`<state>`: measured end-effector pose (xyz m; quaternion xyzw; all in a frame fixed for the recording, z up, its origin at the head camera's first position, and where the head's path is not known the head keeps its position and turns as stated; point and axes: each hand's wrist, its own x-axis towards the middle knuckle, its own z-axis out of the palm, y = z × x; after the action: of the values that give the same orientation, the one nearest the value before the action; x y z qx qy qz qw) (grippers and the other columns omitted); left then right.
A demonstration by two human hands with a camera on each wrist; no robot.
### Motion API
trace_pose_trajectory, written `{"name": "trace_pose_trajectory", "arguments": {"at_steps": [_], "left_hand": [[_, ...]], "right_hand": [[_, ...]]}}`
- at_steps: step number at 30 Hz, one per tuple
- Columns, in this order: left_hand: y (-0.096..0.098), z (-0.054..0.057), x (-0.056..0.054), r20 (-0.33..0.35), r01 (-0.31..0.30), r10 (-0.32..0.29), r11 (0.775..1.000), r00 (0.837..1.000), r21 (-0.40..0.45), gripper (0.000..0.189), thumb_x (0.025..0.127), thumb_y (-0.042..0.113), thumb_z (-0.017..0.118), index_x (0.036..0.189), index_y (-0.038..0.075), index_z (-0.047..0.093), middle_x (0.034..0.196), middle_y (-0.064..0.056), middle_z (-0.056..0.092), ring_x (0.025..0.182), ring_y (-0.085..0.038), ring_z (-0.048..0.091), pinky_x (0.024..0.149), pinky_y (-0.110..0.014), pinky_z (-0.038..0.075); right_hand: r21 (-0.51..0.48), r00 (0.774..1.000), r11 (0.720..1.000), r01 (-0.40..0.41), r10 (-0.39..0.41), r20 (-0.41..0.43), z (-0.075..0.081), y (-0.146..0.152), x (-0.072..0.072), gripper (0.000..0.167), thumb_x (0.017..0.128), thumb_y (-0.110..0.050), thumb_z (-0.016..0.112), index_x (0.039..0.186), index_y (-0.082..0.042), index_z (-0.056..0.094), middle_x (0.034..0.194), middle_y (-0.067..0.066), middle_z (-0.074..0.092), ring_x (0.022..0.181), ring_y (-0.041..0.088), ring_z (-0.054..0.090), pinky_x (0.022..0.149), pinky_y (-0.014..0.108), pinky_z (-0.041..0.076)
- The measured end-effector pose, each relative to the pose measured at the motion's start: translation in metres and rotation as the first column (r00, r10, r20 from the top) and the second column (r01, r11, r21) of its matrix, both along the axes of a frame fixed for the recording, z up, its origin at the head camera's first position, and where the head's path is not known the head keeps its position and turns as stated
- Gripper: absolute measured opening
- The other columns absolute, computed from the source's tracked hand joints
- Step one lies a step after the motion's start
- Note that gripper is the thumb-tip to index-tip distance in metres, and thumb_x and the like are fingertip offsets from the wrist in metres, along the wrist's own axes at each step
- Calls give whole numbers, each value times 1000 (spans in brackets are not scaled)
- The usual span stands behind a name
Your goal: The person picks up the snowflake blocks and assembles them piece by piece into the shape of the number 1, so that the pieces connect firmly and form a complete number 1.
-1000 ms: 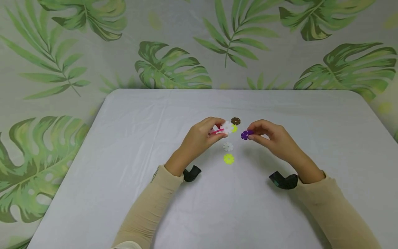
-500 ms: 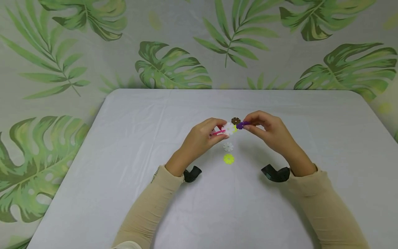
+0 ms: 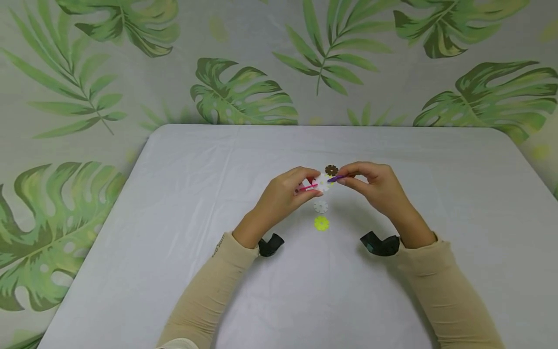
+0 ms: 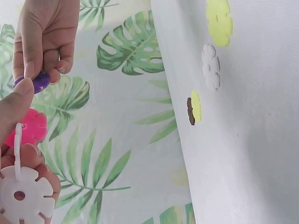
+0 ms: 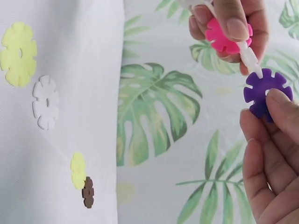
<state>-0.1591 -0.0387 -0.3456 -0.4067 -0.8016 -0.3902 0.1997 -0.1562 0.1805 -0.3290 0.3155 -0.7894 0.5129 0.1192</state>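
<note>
In the head view my left hand [image 3: 291, 189] grips a joined cluster of notched plastic snowflake discs. A pink disc [image 4: 35, 127] and white discs [image 4: 28, 196] belong to it. My right hand [image 3: 370, 182] pinches a purple snowflake disc [image 5: 267, 93] between thumb and fingers. Seen from the right wrist, the purple disc meets the edge of a white disc [image 5: 250, 58], slot to slot and at an angle; how deep it sits I cannot tell. The left fingers partly cover the cluster.
On the white table lie a brown disc [image 3: 331, 170], partly overlapped by a yellow disc [image 5: 78, 170], then a white disc [image 3: 320, 207] and another yellow disc [image 3: 321, 223] nearer the body. A leaf-patterned cloth [image 3: 244, 92] hangs behind the table.
My right hand has moved left with the purple disc, from apart to the white disc's edge, and the disc has turned edge-on to the head view. The left hand has barely moved.
</note>
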Motion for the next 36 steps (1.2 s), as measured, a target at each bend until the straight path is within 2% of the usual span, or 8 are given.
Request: {"name": "trace_pose_trajectory", "arguments": {"at_steps": [9, 15, 19, 25, 30, 36], "left_hand": [[2, 2, 1, 12, 6, -6, 1000, 1000, -4, 36, 74, 14, 74, 103, -1, 60, 98, -6, 62, 71, -9, 52, 65, -13, 42], [1, 1, 0, 8, -6, 7, 1000, 1000, -28, 37, 75, 19, 73, 105, 0, 61, 100, -5, 63, 74, -9, 52, 67, -13, 41], [0, 1, -1, 3, -16, 16, 999, 1000, -41, 39, 74, 17, 75, 106, 1, 61, 100, -5, 63, 77, -10, 54, 68, -14, 42], [-2, 3, 0, 18, -27, 28, 996, 999, -81, 42, 76, 22, 73, 110, 2, 61, 107, -6, 63, 96, -13, 58, 82, -15, 41], [-4, 6, 0, 12, -34, 35, 997, 999, -70, 44, 76, 25, 73, 112, 3, 60, 107, -5, 63, 102, -13, 56, 88, -17, 38], [-3, 7, -2, -67, -36, 32, 998, 997, -59, 44, 74, 26, 74, 109, 2, 61, 103, -4, 63, 96, -13, 57, 87, -21, 38]], "right_hand": [[-62, 1000, 998, -4, 3, -7, -5, -3, -1, 19, 70, 16, 66, 85, 5, 67, 83, 11, 67, 80, 11, 61, 71, 21, 48], [-5, 999, 999, -34, 34, -13, -4, 2, -2, 24, 72, 16, 65, 93, 5, 64, 91, 14, 64, 85, 12, 59, 74, 21, 47], [48, 1000, 999, -12, 13, -10, -2, 5, -1, 22, 75, 11, 65, 94, 1, 64, 91, 8, 64, 84, 10, 58, 76, 21, 46], [98, 1000, 995, 19, -20, 4, 0, 5, 1, 14, 78, 3, 65, 91, -2, 65, 88, 1, 65, 84, 9, 58, 77, 21, 45], [79, 997, 997, 23, -29, 76, -1, 6, 1, 11, 81, -1, 64, 92, -1, 63, 85, 3, 65, 78, 11, 60, 73, 21, 48], [-41, 976, 999, -28, 37, 217, -1, 4, 2, 12, 82, 3, 62, 94, 4, 62, 86, 13, 63, 74, 18, 63, 72, 25, 50]]}}
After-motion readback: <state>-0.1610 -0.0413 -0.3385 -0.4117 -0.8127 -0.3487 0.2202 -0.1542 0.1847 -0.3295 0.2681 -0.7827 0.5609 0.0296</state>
